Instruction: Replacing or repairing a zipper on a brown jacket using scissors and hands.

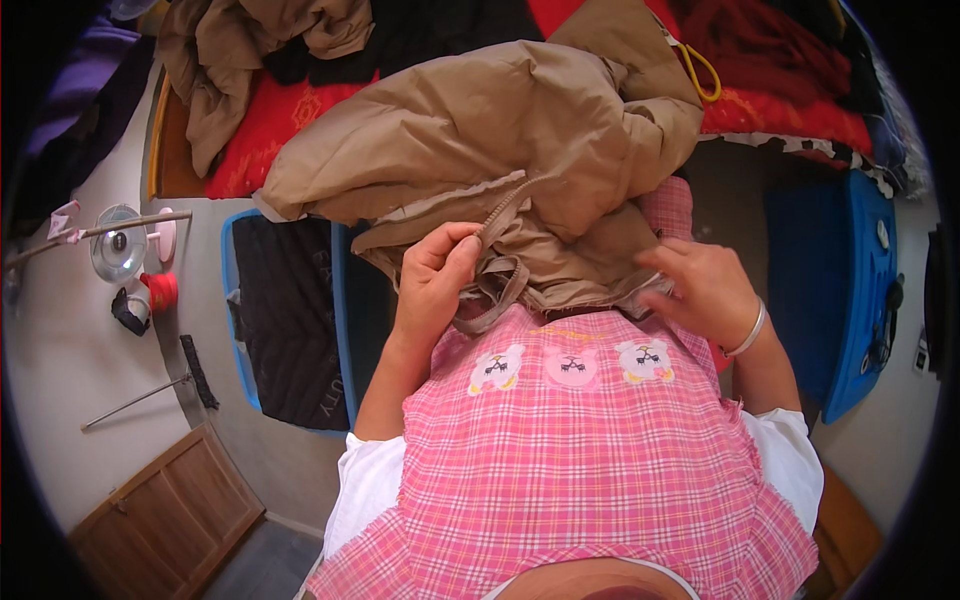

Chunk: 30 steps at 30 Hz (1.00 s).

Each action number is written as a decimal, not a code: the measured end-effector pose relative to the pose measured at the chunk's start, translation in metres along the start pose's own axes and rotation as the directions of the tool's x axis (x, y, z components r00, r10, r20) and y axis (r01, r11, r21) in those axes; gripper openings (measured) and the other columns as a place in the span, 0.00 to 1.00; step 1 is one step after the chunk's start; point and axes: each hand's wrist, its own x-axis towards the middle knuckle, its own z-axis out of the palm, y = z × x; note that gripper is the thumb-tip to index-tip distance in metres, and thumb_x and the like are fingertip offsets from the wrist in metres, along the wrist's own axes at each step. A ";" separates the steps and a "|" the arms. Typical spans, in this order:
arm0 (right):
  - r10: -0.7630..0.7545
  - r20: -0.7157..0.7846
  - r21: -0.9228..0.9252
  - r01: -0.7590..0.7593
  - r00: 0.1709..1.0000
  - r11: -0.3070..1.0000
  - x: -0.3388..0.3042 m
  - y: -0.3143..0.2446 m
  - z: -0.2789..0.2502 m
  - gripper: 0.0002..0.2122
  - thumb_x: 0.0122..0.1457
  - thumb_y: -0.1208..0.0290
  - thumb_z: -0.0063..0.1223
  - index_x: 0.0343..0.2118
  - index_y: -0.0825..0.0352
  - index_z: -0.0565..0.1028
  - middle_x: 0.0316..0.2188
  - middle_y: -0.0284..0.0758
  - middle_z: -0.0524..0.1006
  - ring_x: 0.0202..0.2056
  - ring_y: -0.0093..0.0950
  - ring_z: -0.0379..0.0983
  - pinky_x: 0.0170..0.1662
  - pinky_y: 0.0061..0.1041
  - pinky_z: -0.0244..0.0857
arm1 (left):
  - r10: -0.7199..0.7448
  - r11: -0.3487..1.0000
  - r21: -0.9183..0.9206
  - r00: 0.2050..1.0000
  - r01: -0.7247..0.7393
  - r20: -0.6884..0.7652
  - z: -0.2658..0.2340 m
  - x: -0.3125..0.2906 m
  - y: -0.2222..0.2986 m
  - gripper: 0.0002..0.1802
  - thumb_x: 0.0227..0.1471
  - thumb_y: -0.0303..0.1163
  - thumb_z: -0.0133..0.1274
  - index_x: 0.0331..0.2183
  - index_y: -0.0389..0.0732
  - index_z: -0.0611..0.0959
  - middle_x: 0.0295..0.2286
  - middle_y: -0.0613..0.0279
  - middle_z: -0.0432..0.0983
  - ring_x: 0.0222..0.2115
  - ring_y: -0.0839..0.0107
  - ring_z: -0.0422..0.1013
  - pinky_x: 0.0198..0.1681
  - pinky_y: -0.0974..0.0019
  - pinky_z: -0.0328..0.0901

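A tan padded jacket [480, 130] lies bunched across my lap and over the bed edge in front of me. My left hand [437, 282] is closed, thumb and fingers pinching the jacket's zipper [508, 207] at its lower end. A loose strip of tan zipper tape [502, 285] loops down beside these fingers. At the right, my right hand [708, 296] is slightly blurred, its thumb and forefinger apart beside the jacket's greyish lower edge [632, 297]. No grip on the cloth shows there. A pink checked apron [570, 450] covers my front.
Clothes lie on the red bedding [290, 125], with a yellow cord loop [703, 75] at the jacket's far end. Left stands a blue-rimmed bin [350, 345] holding black cloth [290, 310]; right, a blue container [860, 290]. A fan [120, 243] and wooden door [170, 500] are farther left.
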 end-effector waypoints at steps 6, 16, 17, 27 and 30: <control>-0.070 -0.160 -0.150 0.046 0.985 0.988 0.020 0.005 0.013 0.14 0.45 0.72 0.56 0.38 0.65 0.73 0.31 0.36 0.73 0.31 0.36 0.72 0.33 0.29 0.66 | 0.099 0.993 -0.057 0.991 -0.104 -0.085 -0.006 0.012 0.015 0.07 0.55 0.29 0.46 0.34 0.36 0.75 0.17 0.68 0.68 0.18 0.82 0.62 0.24 0.79 0.58; -0.235 0.266 0.464 0.089 0.935 0.881 0.073 -0.030 0.076 0.16 0.45 0.71 0.56 0.40 0.64 0.72 0.32 0.38 0.75 0.30 0.35 0.73 0.32 0.31 0.66 | 0.263 0.838 -0.444 0.948 -0.317 -0.180 -0.039 0.010 0.071 0.09 0.57 0.33 0.41 0.37 0.41 0.72 0.21 0.59 0.71 0.22 0.70 0.68 0.32 0.64 0.65; -0.226 0.199 0.414 0.128 0.954 0.901 0.075 -0.030 0.085 0.13 0.46 0.70 0.55 0.37 0.64 0.73 0.31 0.38 0.75 0.29 0.36 0.73 0.32 0.32 0.66 | 0.295 0.812 -0.471 0.939 -0.344 -0.176 -0.052 0.007 0.079 0.10 0.57 0.34 0.40 0.37 0.43 0.73 0.21 0.59 0.71 0.22 0.69 0.68 0.34 0.61 0.66; -0.277 0.285 0.405 0.146 0.918 0.903 0.093 -0.031 0.099 0.06 0.50 0.69 0.51 0.27 0.66 0.74 0.24 0.41 0.74 0.27 0.41 0.71 0.30 0.34 0.64 | 0.458 0.647 -0.314 0.683 -0.695 -0.569 -0.164 -0.065 0.165 0.07 0.56 0.27 0.39 0.33 0.37 0.72 0.26 0.62 0.69 0.27 0.70 0.68 0.42 0.61 0.63; -0.304 0.305 0.443 0.148 0.903 0.884 0.095 -0.036 0.088 0.07 0.50 0.68 0.51 0.26 0.67 0.74 0.23 0.41 0.74 0.26 0.40 0.71 0.30 0.33 0.64 | 0.483 0.659 -0.187 0.601 -0.728 -0.637 -0.213 -0.084 0.171 0.08 0.57 0.28 0.38 0.32 0.38 0.72 0.26 0.61 0.70 0.27 0.69 0.68 0.42 0.60 0.64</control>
